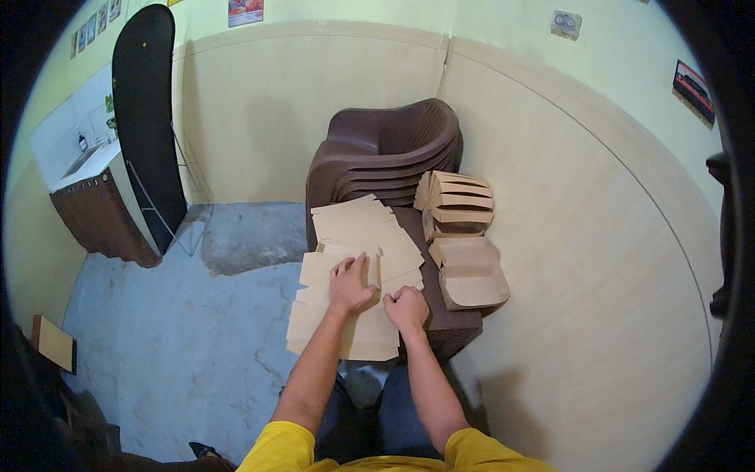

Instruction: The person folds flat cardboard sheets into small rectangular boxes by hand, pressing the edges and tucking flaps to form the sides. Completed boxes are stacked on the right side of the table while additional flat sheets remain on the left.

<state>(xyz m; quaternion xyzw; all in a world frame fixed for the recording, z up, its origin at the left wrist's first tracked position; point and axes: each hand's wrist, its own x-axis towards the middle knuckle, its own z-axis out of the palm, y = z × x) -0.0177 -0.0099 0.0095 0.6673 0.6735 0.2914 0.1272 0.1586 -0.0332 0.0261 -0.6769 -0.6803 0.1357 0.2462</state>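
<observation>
Flat brown cardboard box blanks (pixel 318 315) lie spread over the brown plastic surface in front of me, with slots and tabs cut along their edges. A narrow strip of the top blank stands folded up near the middle. My left hand (pixel 351 289) rests on the cardboard beside this fold, its fingers stretched out and the thumb pointing toward the right hand. At the blank's right side, my right hand (pixel 406 307) is closed, its curled fingers pinching the cardboard's edge. The fingertips of the right hand are partly hidden.
Stacked brown plastic chairs (pixel 385 149) stand against the wall, under the cardboard. To the right sit formed cardboard trays (pixel 476 271) and a nested stack of trays (pixel 460 200). A black ironing board (pixel 145 126) leans at the left, near a sink counter (pixel 98 169).
</observation>
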